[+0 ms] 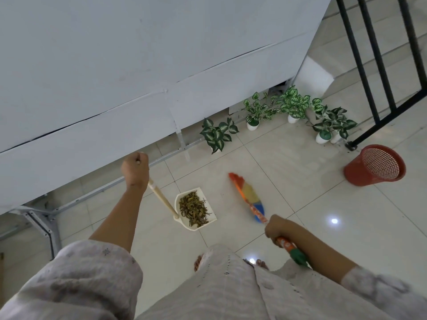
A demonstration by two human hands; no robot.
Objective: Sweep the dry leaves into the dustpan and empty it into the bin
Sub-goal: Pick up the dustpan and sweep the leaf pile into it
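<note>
A white dustpan rests on the tiled floor, holding a heap of dry brown leaves. My left hand grips the top of its long wooden handle. My right hand grips the orange handle of a broom with multicoloured bristles, whose head lies blurred just right of the dustpan. A red mesh bin stands on the floor at the right, tilted, its mouth facing me.
A white table with metal legs fills the left and top. Several potted plants line the floor beyond the dustpan. A black railing stands at the upper right, near the bin. My bare feet are below the dustpan.
</note>
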